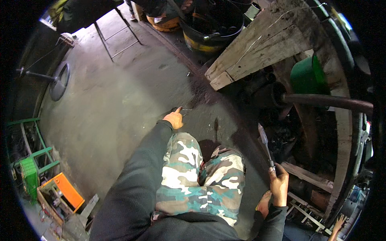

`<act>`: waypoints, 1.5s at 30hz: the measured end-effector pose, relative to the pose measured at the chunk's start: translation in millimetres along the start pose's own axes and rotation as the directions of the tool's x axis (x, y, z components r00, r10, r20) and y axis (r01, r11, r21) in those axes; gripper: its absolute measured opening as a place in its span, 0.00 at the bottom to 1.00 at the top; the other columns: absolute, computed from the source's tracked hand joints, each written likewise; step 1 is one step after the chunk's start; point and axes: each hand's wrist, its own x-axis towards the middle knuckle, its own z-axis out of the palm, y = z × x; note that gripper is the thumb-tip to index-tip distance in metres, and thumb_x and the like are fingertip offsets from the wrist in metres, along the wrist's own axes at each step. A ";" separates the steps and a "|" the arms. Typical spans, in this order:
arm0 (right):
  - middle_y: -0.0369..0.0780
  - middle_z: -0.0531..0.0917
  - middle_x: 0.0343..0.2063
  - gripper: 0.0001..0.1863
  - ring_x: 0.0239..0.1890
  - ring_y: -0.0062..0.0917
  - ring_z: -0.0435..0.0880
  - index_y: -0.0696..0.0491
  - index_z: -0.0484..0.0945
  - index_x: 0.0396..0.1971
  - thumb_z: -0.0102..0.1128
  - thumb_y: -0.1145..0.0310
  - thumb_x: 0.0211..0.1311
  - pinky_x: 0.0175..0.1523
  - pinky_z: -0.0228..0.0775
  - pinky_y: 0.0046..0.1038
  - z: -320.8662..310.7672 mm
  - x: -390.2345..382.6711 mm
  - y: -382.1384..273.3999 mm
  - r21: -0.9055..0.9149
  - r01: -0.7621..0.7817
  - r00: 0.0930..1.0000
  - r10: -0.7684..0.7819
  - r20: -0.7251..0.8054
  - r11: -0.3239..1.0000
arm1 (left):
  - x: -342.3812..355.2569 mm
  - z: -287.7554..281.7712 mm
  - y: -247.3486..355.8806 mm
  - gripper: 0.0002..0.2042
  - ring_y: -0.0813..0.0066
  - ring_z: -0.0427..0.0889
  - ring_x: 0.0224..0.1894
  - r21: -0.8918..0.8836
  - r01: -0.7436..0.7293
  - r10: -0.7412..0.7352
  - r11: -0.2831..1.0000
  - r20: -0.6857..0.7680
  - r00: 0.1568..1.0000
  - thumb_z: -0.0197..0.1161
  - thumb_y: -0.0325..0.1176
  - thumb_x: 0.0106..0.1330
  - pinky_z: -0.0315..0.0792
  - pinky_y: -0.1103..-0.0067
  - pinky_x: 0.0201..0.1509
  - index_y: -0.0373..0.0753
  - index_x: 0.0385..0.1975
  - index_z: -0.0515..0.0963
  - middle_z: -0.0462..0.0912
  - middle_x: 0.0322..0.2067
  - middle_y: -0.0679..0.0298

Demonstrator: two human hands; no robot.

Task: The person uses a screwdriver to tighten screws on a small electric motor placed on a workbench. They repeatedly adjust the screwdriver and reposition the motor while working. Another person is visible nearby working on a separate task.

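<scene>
The left hand (175, 119) was just beyond the left knee, above the dark floor (104, 112), its index finger stretched forward; whether the other fingers had hold of anything could not be told. The right hand (279, 186) was closed around the lower end of a slim tool (263, 140). This was to the right of the camouflage trousers (181, 168), its pale, pointed end directed up and away from the body, well apart from the left hand.

Beyond the tool, a long bar (329, 101) ran in from the right, below a green bin (303, 74). A wooden plank (261, 44) slanted near a black-and-yellow tub (197, 42). An orange box (68, 188) lay at lower left, and another person's hand (341, 222) showed, fingers spread, at lower right.
</scene>
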 end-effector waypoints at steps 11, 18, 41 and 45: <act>0.32 0.83 0.30 0.17 0.28 0.13 0.74 0.65 0.86 0.57 0.69 0.71 0.76 0.31 0.65 0.24 16.5 -46.5 10.9 0.170 -0.170 0.974 0.192 -0.120 0.971 | 83.5 50.0 -46.9 0.16 0.45 0.87 0.61 0.085 -0.199 0.215 0.976 -0.310 0.926 0.69 0.34 0.66 0.78 0.58 0.68 0.32 0.49 0.89 0.91 0.52 0.44; 0.37 0.81 0.29 0.23 0.22 0.21 0.76 0.56 0.80 0.60 0.69 0.55 0.76 0.25 0.67 0.26 9.9 -51.5 5.5 0.611 -0.366 0.923 0.193 0.332 0.702 | 0.9 -10.2 -10.6 0.18 0.46 0.91 0.56 -0.476 -0.023 -0.199 0.879 -0.411 0.890 0.68 0.39 0.73 0.83 0.60 0.62 0.33 0.56 0.89 0.91 0.49 0.39; 0.38 0.84 0.28 0.30 0.23 0.18 0.79 0.58 0.83 0.54 0.74 0.45 0.71 0.27 0.71 0.23 -277.0 -195.4 -65.5 0.887 -0.155 0.960 -0.147 0.240 0.435 | -409.6 -311.5 460.6 0.02 0.88 0.68 0.27 -0.770 -0.479 0.219 0.421 -0.427 0.878 0.59 0.26 0.77 0.65 0.82 0.30 0.36 0.40 0.77 0.73 0.26 0.74; 0.32 0.84 0.31 0.18 0.26 0.13 0.77 0.58 0.86 0.55 0.71 0.61 0.75 0.31 0.70 0.19 -371.0 -180.1 -50.5 0.654 0.042 0.989 0.059 -0.132 0.755 | -381.5 -339.3 556.9 0.03 0.90 0.71 0.24 -0.770 -0.538 0.288 0.343 -0.459 0.840 0.66 0.28 0.79 0.65 0.85 0.27 0.36 0.44 0.81 0.77 0.25 0.75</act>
